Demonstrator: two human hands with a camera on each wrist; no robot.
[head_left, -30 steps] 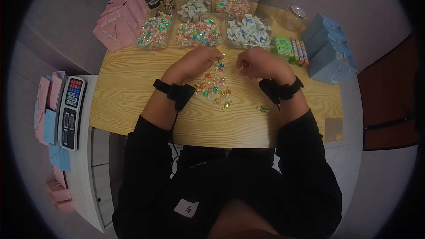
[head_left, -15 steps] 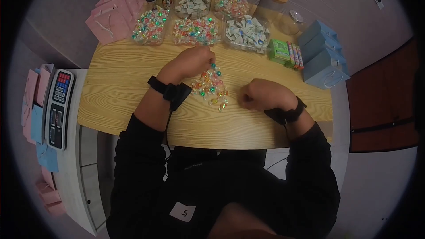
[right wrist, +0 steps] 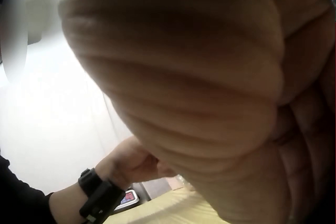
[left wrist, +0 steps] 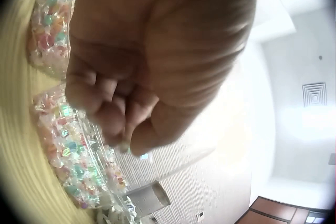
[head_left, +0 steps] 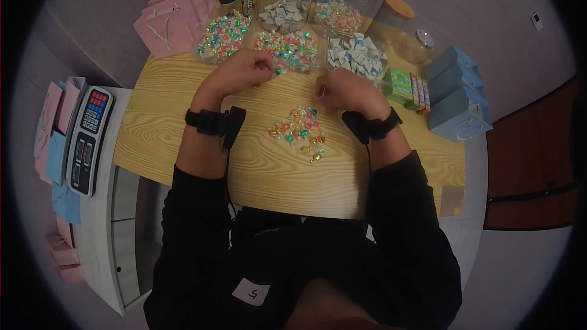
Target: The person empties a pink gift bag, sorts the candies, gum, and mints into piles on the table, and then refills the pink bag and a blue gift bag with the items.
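A loose pile of wrapped candies lies mid-table in the head view. My left hand is beyond it on the left, near the front of the middle candy tray. Its thumb and fingertips pinch a small green wrapped candy; in the left wrist view the curled fingers cover most of it. My right hand is raised at the pile's far right side with its fingers curled inward. The right wrist view shows mainly its palm, and I cannot tell whether it holds anything.
Clear trays of wrapped candies and pale sachets line the back. Pink gift bags stand back left; blue gift bags and small green boxes stand right. A scale sits on a side cabinet.
My left hand has moved from the pile toward the trays with a candy. My right hand came back toward me, then out again. The single candy at the table's right no longer shows there.
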